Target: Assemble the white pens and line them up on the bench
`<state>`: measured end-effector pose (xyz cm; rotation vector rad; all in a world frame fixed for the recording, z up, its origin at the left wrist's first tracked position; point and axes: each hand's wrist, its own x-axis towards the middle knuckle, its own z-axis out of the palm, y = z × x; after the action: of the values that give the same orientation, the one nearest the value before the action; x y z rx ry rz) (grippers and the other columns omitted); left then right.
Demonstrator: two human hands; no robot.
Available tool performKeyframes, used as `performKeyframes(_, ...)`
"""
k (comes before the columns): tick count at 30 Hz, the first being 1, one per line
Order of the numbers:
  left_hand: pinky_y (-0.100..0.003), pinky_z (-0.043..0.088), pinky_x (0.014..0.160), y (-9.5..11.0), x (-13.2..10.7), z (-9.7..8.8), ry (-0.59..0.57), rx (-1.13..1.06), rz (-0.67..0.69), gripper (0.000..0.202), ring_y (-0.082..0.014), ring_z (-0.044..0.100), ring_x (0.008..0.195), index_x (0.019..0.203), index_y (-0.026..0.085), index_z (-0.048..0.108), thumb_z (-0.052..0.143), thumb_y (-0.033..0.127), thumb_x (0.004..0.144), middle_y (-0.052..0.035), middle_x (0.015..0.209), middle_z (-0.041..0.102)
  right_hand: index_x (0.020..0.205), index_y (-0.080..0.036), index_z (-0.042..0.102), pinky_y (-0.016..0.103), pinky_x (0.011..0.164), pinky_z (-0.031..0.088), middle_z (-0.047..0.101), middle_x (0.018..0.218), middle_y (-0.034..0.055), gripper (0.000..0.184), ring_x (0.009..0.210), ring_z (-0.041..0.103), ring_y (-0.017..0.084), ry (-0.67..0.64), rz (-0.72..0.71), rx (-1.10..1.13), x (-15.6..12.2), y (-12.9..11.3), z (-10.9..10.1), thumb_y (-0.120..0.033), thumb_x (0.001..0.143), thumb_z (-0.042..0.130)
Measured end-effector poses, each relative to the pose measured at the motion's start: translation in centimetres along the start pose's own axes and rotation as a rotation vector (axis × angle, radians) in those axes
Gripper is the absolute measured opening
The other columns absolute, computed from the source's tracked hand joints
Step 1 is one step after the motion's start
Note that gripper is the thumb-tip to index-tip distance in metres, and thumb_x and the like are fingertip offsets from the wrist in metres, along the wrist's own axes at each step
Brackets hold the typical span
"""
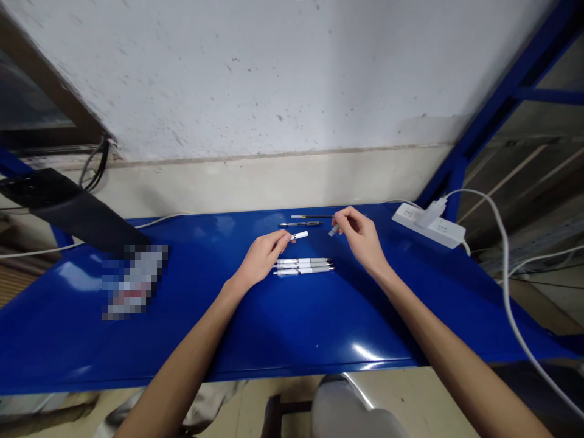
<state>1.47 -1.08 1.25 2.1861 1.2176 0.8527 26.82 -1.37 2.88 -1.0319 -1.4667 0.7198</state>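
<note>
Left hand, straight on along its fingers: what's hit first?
Probably the dark pen lying just beyond the left hand's fingertips. Height above the blue table is unclear, so it might pass over.

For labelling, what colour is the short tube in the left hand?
The short tube is mostly white; see head view.

The lined-up pens are white and grey, the surface blue, the power strip near its far right corner white, the wall dark-speckled.
</note>
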Motion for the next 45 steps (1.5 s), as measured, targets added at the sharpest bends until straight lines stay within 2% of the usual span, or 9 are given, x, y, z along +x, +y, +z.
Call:
performKeyframes(16,-0.027,0.037,0.067,-0.22,0.0,0.07,-0.001,0.016,0.003,0.042,-0.0153,0.053,0.067,0.1,0.019,0.069,0.037,0.044,0.111,0.0012,0.074,0.057,0.095,-0.023,0.066,0.035,0.083,0.049,0.068,0.09,0.0035,0.023,0.086,0.064,0.02,-0.028,-0.004,-0.012,-0.03,0.56,0.07,-0.045,0.097,0.065)
performKeyframes(25,-0.027,0.037,0.068,0.0,0.0,-0.01,-0.006,0.015,0.004,0.042,-0.0156,0.053,0.068,0.1,0.019,0.069,0.036,0.043,0.111,0.0011,0.075,0.058,0.101,-0.023,0.068,0.034,0.083,0.05,0.069,0.094,0.0031,0.018,0.087,0.067,0.02,-0.018,-0.025,-0.021,0.03,0.87,0.02,-0.041,0.096,0.068)
performKeyframes(45,-0.026,0.038,0.068,0.04,-0.03,-0.02,-0.005,0.026,0.002,0.04,-0.0159,0.056,0.07,0.099,0.019,0.069,0.039,0.041,0.111,0.0003,0.079,0.064,0.099,-0.023,0.071,0.038,0.085,0.055,0.074,0.098,0.0047,0.014,0.086,0.07,0.021,-0.004,-0.082,-0.04,-0.01,0.38,0.01,-0.036,0.093,0.071)
